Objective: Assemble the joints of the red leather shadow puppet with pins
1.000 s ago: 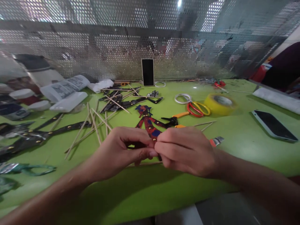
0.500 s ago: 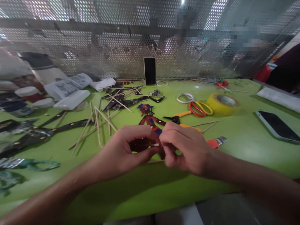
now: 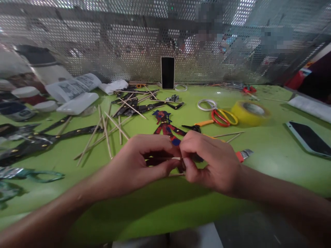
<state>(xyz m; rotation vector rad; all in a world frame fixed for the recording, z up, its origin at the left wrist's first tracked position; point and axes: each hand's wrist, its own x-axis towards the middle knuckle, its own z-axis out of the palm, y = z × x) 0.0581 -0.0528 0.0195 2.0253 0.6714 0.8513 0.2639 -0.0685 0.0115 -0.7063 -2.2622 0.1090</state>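
Near the table's front edge, my left hand [image 3: 147, 160] pinches a thin wooden stick [image 3: 176, 158] between thumb and fingers. My right hand [image 3: 208, 162] is closed at the stick's right end, its fingertips touching or almost touching those of my left hand. What the right fingertips grip is too small to make out. Just beyond and partly under both hands lies a red and blue jointed paper figure [image 3: 165, 128] with brass fasteners; its lower part is hidden by the hands.
Loose sticks [image 3: 107, 137] and black jointed figures [image 3: 51, 138] lie left. Orange-handled scissors [image 3: 204, 122], yellow tape [image 3: 249, 113], a cutter [image 3: 244, 155] and a phone [image 3: 309, 139] are right. Another phone [image 3: 168, 73] stands against the perforated metal screen [image 3: 124, 44].
The view has shifted slightly, so the table items appear a little higher. Both hands stay together around the stick, with only small finger movement.
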